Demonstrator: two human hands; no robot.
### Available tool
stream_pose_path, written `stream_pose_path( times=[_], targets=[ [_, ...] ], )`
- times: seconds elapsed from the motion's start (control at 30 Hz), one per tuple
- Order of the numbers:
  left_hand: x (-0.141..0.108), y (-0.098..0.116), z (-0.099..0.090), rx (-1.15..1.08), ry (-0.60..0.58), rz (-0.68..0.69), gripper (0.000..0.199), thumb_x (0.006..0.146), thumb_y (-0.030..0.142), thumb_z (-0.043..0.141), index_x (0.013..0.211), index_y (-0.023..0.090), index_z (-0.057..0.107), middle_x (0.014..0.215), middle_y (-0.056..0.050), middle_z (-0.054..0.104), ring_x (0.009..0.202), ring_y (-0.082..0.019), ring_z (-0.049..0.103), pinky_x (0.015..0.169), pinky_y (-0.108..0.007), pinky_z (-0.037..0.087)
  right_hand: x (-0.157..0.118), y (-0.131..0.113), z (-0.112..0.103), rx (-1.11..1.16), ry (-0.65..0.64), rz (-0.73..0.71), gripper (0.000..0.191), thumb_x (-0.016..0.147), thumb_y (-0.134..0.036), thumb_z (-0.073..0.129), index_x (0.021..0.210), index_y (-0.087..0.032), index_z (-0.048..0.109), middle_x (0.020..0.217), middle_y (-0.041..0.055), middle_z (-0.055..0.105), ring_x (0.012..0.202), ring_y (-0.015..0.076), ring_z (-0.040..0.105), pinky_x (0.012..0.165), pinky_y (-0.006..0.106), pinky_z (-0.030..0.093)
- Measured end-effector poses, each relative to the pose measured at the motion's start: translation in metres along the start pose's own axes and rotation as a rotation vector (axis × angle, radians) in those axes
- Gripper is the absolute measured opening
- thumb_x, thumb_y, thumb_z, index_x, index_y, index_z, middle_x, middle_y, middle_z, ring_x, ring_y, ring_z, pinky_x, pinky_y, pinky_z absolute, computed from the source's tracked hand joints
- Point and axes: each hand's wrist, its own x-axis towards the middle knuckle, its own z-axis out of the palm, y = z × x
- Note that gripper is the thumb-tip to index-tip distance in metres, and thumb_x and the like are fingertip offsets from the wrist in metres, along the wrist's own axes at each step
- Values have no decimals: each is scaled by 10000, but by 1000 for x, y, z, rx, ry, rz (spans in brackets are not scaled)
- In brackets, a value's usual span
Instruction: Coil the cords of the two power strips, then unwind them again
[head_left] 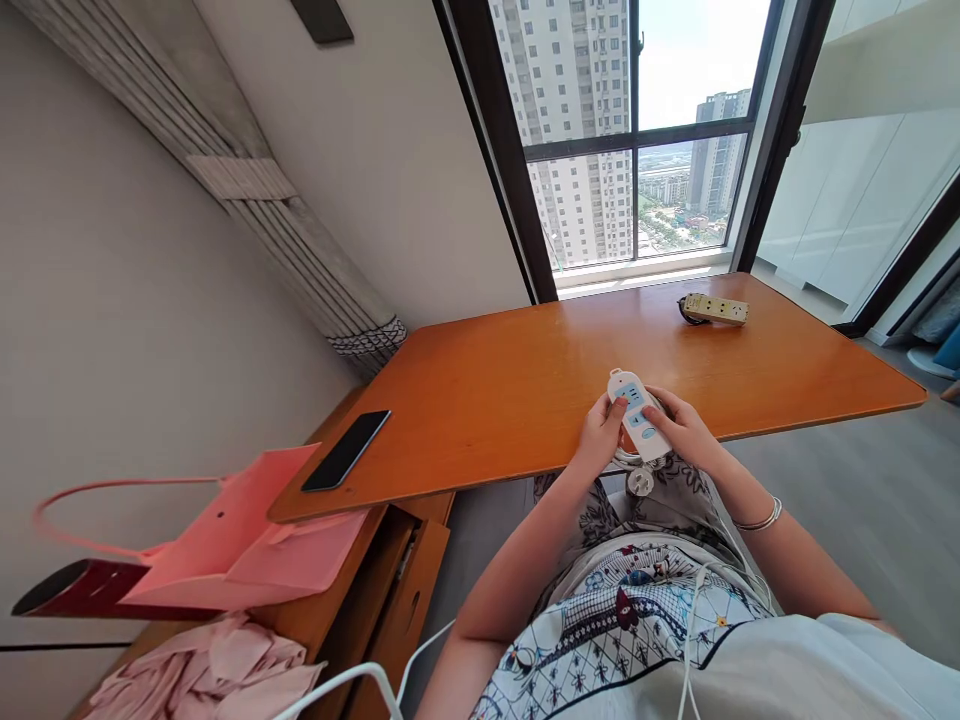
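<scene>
A white power strip with blue socket areas is held in both hands at the near edge of the wooden table. My left hand grips its left side, thumb on its face. On the right side, my right hand has its thumb pressed on the strip too. A coiled white cable is bunched beneath the strip, partly hidden by it, and its round white plug hangs over my lap.
A beige power strip with a dark cord lies at the table's far right. A black phone rests near the left edge. Left of the table are a pink bag, pink cloth and an open drawer. White cables cross my lap.
</scene>
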Motion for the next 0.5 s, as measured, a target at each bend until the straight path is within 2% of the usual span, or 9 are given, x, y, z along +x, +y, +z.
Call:
stream_pose_path(
  times=[0.07,0.13,0.23,0.33,0.43,0.5],
  targets=[
    [-1,2,0,47,-88,27,504,807,617,706,1032,173,635,843,-34,702,809,-191,655,735,-291,500,4,2,-10,18,5,28,583,808,-592,713,1241,-203,687,1146,73,754,943,222,704,789,339,578],
    [-1,2,-2,84,-172,59,535,808,579,724,1142,175,614,1032,-71,722,901,-199,671,837,-319,510,9,4,-25,4,30,53,587,781,-592,734,1206,-189,703,1065,67,763,866,204,694,712,310,564],
    [1,1,-12,179,-232,76,583,816,497,741,1271,177,567,1275,-135,665,996,-207,680,952,-363,492,19,3,-60,-45,87,109,547,757,-565,766,1138,-173,734,985,60,764,772,171,664,625,267,524],
    [7,-4,-27,296,-193,122,522,838,440,714,1265,171,581,1303,-156,655,1012,-216,685,973,-383,490,33,0,-108,-94,116,203,491,779,-530,771,1115,-173,750,934,69,763,696,161,646,559,256,491],
    [17,-10,-43,390,-111,166,364,848,386,687,1140,171,648,1239,-142,691,1032,-233,684,951,-378,508,49,-2,-164,-185,143,329,440,822,-521,741,1089,-172,757,903,89,764,660,170,648,514,258,469],
    [24,-15,-51,469,-58,166,269,857,335,658,1072,173,672,1185,-129,714,1022,-235,687,927,-376,523,60,-2,-198,-294,108,420,413,837,-518,732,1048,-164,758,902,95,767,688,187,669,542,268,494]
  ],
)
